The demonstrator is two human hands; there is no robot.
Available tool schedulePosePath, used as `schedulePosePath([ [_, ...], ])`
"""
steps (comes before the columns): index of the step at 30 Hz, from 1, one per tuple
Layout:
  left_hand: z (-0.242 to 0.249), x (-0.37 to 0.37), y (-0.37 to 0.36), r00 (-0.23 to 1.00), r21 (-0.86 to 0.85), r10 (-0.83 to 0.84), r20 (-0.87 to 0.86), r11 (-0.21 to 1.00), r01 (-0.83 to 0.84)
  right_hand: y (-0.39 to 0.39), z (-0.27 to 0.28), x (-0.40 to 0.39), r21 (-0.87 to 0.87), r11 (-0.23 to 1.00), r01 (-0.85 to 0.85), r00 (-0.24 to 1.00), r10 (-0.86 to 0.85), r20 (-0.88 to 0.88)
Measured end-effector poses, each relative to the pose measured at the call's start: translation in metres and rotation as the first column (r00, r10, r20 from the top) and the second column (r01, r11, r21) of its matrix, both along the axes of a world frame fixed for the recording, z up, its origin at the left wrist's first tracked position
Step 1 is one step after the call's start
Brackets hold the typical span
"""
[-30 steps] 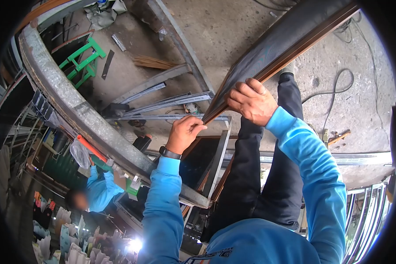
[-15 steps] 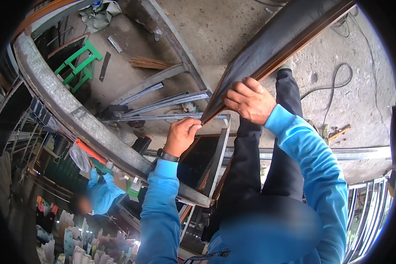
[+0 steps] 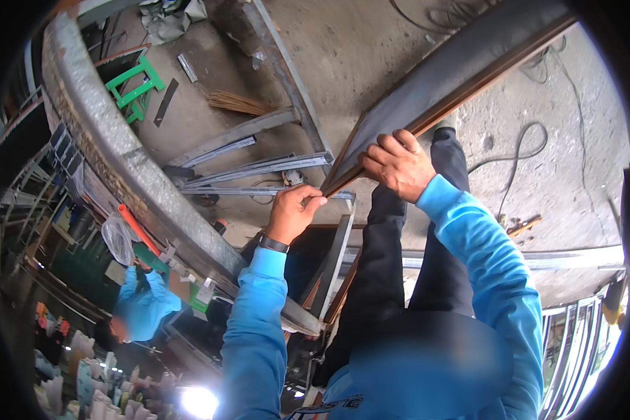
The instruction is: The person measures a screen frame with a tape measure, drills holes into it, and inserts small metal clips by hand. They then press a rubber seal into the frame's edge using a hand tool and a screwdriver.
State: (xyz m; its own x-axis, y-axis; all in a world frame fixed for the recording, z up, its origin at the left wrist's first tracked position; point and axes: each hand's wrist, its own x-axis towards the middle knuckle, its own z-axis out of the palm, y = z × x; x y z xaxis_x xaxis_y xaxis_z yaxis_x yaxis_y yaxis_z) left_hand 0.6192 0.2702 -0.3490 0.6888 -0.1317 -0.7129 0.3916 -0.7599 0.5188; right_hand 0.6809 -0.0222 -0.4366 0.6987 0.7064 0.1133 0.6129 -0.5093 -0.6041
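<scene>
A long panel with dark mesh [image 3: 441,77] and a brown frame edge slants from the upper right down to my hands. My left hand [image 3: 292,212], with a dark band at the wrist, pinches the narrow lower corner of the frame between thumb and fingers. To the right of it, my right hand [image 3: 399,166] is wrapped over the same brown edge, knuckles up. My legs in dark trousers [image 3: 441,210] show below the panel.
A curved grey metal beam [image 3: 129,157] crosses the left side. Metal strips [image 3: 259,171], a green stand [image 3: 134,87] and thin brown sticks [image 3: 239,103] lie beyond it. A co-worker in blue [image 3: 145,308] is at the lower left. A cable [image 3: 516,155] loops over the floor at right.
The view has shifted slightly, so the beam and green stand appear further right. Both hands keep their hold on the frame. The co-worker appears lower and further left.
</scene>
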Motion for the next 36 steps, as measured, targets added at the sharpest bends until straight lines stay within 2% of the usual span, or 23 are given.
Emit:
schedulePosePath([
  [4, -0.008, -0.018, 0.002, 0.99, -0.062, 0.053, 0.132, 0.997, -0.045, 0.0, 0.009, -0.007, -0.139, 0.99, -0.037, 0.995, 0.024, -0.094],
  [5, -0.01, -0.024, 0.001, 0.972, -0.101, 0.073, 0.224, 0.994, -0.052, 0.003, 0.003, -0.013, -0.151, 0.988, 0.009, 0.995, -0.025, -0.101],
  [6, -0.011, -0.031, 0.001, 0.97, -0.063, 0.086, 0.229, 0.995, -0.073, 0.006, 0.005, -0.014, -0.121, 0.991, 0.058, 0.997, -0.064, -0.046],
  [9, -0.005, -0.052, 0.002, 0.972, 0.033, 0.057, 0.23, 0.997, -0.066, 0.014, 0.028, -0.008, -0.226, 0.973, 0.043, 0.993, -0.067, -0.101],
  [11, 0.033, -0.061, -0.012, 0.832, -0.02, 0.219, 0.509, 0.97, -0.243, 0.019, 0.036, -0.005, -0.256, 0.965, 0.057, 0.998, -0.062, -0.008],
  [13, 0.103, -0.073, -0.017, 0.792, -0.098, 0.337, 0.51, 0.937, -0.335, 0.018, 0.041, -0.002, -0.338, 0.941, -0.007, 0.997, -0.019, -0.076],
  [15, 0.177, -0.091, 0.001, 0.671, -0.203, 0.464, 0.578, 0.878, -0.433, 0.018, 0.04, -0.005, -0.367, 0.927, -0.072, 0.995, 0.042, -0.09],
  [16, 0.198, -0.11, 0.022, 0.586, -0.14, 0.46, 0.667, 0.85, -0.508, 0.014, 0.039, -0.005, -0.389, 0.913, -0.12, 0.989, 0.078, -0.123],
  [17, 0.229, -0.124, 0.054, 0.485, -0.093, 0.476, 0.734, 0.777, -0.623, 0.01, 0.036, -0.003, -0.412, 0.897, -0.159, 0.984, 0.108, -0.144],
  [18, 0.226, -0.152, 0.085, 0.374, 0.001, 0.456, 0.808, 0.634, -0.774, 0.002, 0.023, -0.009, -0.406, 0.889, -0.21, 0.977, 0.202, -0.062],
  [19, 0.233, -0.171, 0.122, 0.35, 0.086, 0.453, 0.82, 0.508, -0.857, -0.006, 0.017, -0.007, -0.402, 0.88, -0.252, 0.958, 0.285, 0.024],
  [21, 0.237, -0.204, 0.188, 0.551, 0.411, 0.229, 0.803, 0.458, -0.789, -0.005, 0.039, -0.002, -0.482, 0.76, -0.436, 0.898, 0.405, -0.173],
  [23, 0.23, -0.23, 0.206, 0.54, 0.402, 0.291, 0.79, 0.42, -0.814, -0.012, 0.034, 0.001, -0.431, 0.734, -0.525, 0.848, 0.495, -0.189],
  [24, 0.237, -0.242, 0.201, 0.425, 0.308, 0.291, 0.857, 0.37, -0.876, -0.016, 0.031, 0.004, -0.362, 0.75, -0.554, 0.83, 0.531, -0.171],
  [27, 0.234, -0.319, 0.175, 0.25, 0.247, 0.361, 0.899, 0.054, -0.967, -0.021, 0.025, 0.014, -0.268, 0.737, -0.621, 0.784, 0.587, -0.203],
  [28, 0.222, -0.351, 0.162, 0.302, 0.297, 0.38, 0.874, 0.073, -0.952, -0.02, 0.027, 0.015, -0.275, 0.734, -0.62, 0.784, 0.585, -0.206],
  [29, 0.211, -0.374, 0.149, 0.433, 0.401, 0.432, 0.791, 0.169, -0.9, -0.013, 0.028, 0.016, -0.281, 0.739, -0.612, 0.791, 0.578, -0.203],
  [30, 0.207, -0.378, 0.129, 0.39, 0.376, 0.463, 0.796, 0.126, -0.918, -0.012, 0.028, 0.019, -0.271, 0.732, -0.626, 0.78, 0.576, -0.246],
  [31, 0.202, -0.378, 0.114, 0.349, 0.352, 0.497, 0.795, 0.091, -0.932, -0.011, 0.021, 0.022, -0.232, 0.725, -0.649, 0.761, 0.621, -0.188],
  [33, 0.186, -0.4, 0.116, 0.454, 0.389, 0.563, 0.69, 0.241, -0.889, -0.014, 0.013, 0.023, -0.191, 0.723, -0.664, 0.748, 0.644, -0.16],
  [34, 0.163, -0.421, 0.118, 0.687, 0.588, 0.188, 0.701, 0.392, -0.707, -0.015, 0.011, 0.023, -0.297, 0.699, -0.651, 0.754, 0.641, -0.143],
  [35, 0.177, -0.405, 0.108, 0.694, 0.593, 0.245, 0.677, 0.377, -0.711, -0.01, 0.023, 0.02, -0.317, 0.711, -0.628, 0.775, 0.606, -0.177],
  [36, 0.191, -0.373, 0.092, 0.428, 0.382, 0.472, 0.771, 0.196, -0.903, -0.006, 0.026, 0.02, -0.27, 0.726, -0.632, 0.768, 0.632, -0.099],
])
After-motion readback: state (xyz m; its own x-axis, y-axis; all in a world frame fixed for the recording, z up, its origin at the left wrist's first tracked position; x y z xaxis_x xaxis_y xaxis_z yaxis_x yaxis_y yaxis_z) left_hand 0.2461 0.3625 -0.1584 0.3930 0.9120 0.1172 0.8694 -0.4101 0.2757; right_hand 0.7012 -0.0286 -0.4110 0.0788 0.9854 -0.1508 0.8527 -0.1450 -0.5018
